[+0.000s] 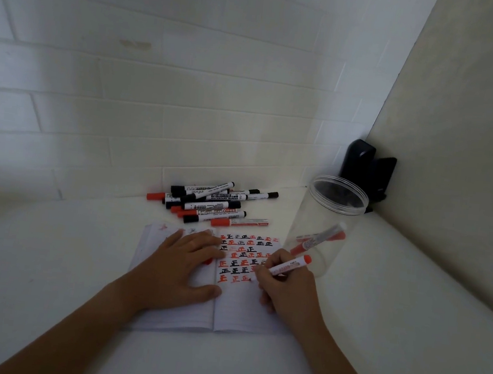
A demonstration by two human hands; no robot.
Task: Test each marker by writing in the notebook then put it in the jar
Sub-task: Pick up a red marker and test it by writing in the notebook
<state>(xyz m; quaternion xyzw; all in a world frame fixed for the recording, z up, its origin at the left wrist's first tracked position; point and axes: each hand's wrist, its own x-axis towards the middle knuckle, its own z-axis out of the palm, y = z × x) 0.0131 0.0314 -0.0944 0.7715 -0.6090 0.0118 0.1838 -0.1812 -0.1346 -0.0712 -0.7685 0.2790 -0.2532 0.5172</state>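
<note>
Right hand point(284, 286) pinches the red whiteboard marker point(288, 265); left hand point(182, 267), fingers flat, pins the notebook point(224, 316) (keep strokes light, page steady).

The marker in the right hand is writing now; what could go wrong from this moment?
1. The right hand rests on the page near fresh red marks, so it may smear them.
2. The jar stands close beyond that hand; lifting the marker carelessly might knock it over.
3. The left hand presses the notebook flat; if it lifts, the page may shift under the tip.
</note>
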